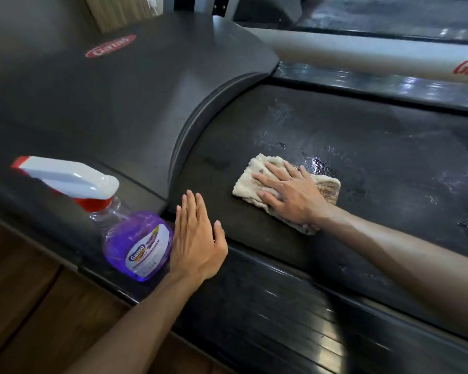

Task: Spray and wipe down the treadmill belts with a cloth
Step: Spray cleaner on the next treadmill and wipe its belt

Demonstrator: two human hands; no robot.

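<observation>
Wiping was the step in hand: the right hand [291, 194], fingers flat and spread, pressed the cloth [326, 188] on the wet belt [376, 147]. The left hand [197, 238], fingers straight, rested beside the bottle [135, 244]. Next, the cloth likely needed sweeping toward the wet patch just beyond it.

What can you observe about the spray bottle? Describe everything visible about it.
The spray bottle is clear plastic holding purple liquid, with a white trigger head, red nozzle tip and red collar, and a blue-and-white label. It stands upright on the treadmill's dark side rail, beside the belt. The left hand, fingers straight, is right next to it; contact is unclear.
</observation>
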